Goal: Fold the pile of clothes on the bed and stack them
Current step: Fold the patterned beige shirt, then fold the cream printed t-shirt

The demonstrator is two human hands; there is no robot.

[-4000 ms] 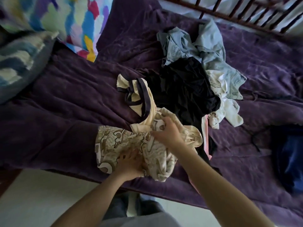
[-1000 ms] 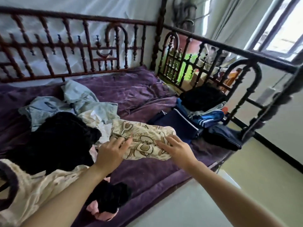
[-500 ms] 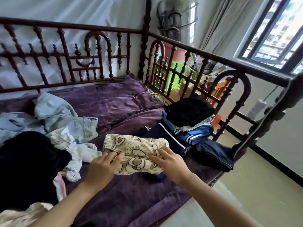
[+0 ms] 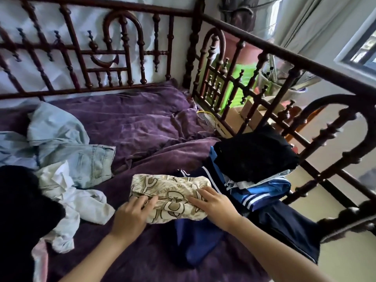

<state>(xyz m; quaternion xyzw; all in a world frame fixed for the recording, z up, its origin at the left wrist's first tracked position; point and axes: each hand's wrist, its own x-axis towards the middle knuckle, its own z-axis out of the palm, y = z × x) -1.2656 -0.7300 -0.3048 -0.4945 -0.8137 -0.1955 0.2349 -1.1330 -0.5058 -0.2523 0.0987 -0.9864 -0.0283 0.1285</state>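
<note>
Hands are pressed flat on a folded cream patterned garment (image 4: 168,197) at the centre of the purple bedspread (image 4: 138,127): the left hand (image 4: 132,215) at its seven o'clock corner, the right hand (image 4: 213,206) at its four o'clock edge, fingers spread, nothing gripped. At two o'clock a stack of folded clothes (image 4: 256,169), black and blue, is seen. At nine o'clock an unfolded pile (image 4: 61,159) of denim, white and black is left, so roughly half seems done.
</note>
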